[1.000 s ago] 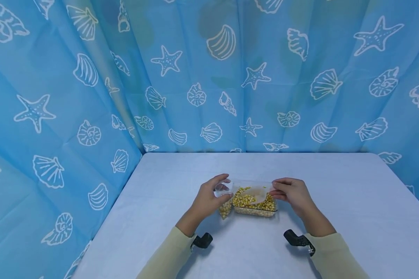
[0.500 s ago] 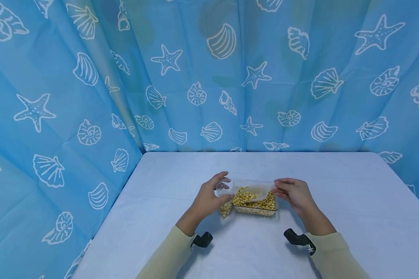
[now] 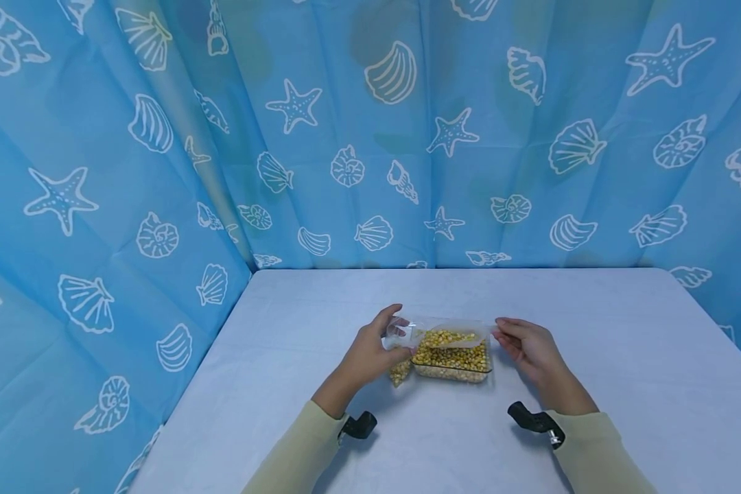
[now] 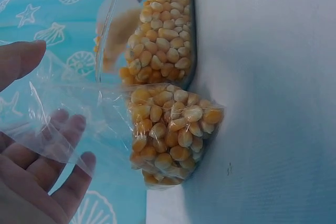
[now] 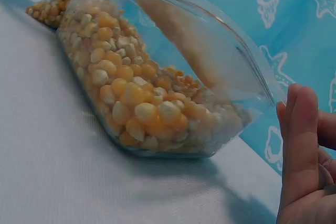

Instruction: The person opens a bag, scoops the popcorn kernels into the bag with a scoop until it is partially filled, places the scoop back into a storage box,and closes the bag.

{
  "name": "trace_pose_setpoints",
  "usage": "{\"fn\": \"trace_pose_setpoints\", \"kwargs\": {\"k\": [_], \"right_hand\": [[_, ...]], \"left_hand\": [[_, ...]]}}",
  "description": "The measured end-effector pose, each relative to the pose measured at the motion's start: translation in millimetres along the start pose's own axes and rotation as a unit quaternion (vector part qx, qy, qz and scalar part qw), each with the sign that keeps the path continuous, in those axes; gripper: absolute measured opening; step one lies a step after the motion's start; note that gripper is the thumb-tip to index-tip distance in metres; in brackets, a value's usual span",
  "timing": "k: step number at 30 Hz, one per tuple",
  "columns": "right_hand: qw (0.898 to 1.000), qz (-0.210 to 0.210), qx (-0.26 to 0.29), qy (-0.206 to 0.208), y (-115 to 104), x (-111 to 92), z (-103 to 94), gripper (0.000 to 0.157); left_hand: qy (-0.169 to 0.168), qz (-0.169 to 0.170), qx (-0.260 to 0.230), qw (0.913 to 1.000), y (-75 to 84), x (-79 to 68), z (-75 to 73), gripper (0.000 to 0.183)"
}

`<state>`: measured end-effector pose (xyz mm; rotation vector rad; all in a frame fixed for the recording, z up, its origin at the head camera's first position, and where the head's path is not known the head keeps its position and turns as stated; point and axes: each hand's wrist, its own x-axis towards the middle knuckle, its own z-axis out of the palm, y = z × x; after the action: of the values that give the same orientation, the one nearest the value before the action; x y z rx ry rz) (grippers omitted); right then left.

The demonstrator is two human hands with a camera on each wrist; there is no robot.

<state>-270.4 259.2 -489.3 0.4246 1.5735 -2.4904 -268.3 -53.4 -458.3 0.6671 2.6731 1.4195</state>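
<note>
A clear box point(image 3: 451, 375), heaped with yellow corn kernels point(image 4: 165, 45), stands on the table. My right hand point(image 3: 531, 348) pinches one end of a translucent whitish scoop point(image 4: 119, 27) that carries kernels over the box. Thumb and fingertips sit close to the box's right side in the right wrist view. Left of the box, a small clear plastic bag point(image 4: 170, 135) bulges with kernels at its bottom. My left hand point(image 3: 367, 351) holds that bag by its upper part, thumb and fingers spread apart around the film. Some fingers show through the plastic.
A white-covered table point(image 3: 284, 412) runs back to a blue curtain point(image 3: 346, 89) printed with shells and starfish. Black wrist devices point(image 3: 359, 425) stick out inward from both sleeves point(image 3: 299, 446).
My right hand has shifted a little right, and the scoop has come up out of the heap, now level with kernels in it. My left hand and the bag have barely moved.
</note>
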Motion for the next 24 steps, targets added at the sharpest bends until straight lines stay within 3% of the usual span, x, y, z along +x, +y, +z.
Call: {"fn": "trace_pose_setpoints", "kwargs": {"k": [3,12,24], "right_hand": [[1.000,0.010,0.029,-0.005,1,1,-2.9,0.055],[0.999,0.000,0.039,-0.009,0,1,-1.6,0.057],[0.994,-0.011,0.094,0.055,-6,-6,6.7,0.041]], "left_hand": [[-0.004,-0.018,0.017,0.9997,-1.3,0.6,1.1,0.083],[-0.008,-0.046,0.037,0.9982,-0.1,1.3,2.5,0.085],[-0.021,-0.050,0.044,0.9975,1.4,1.5,3.8,0.086]]}}
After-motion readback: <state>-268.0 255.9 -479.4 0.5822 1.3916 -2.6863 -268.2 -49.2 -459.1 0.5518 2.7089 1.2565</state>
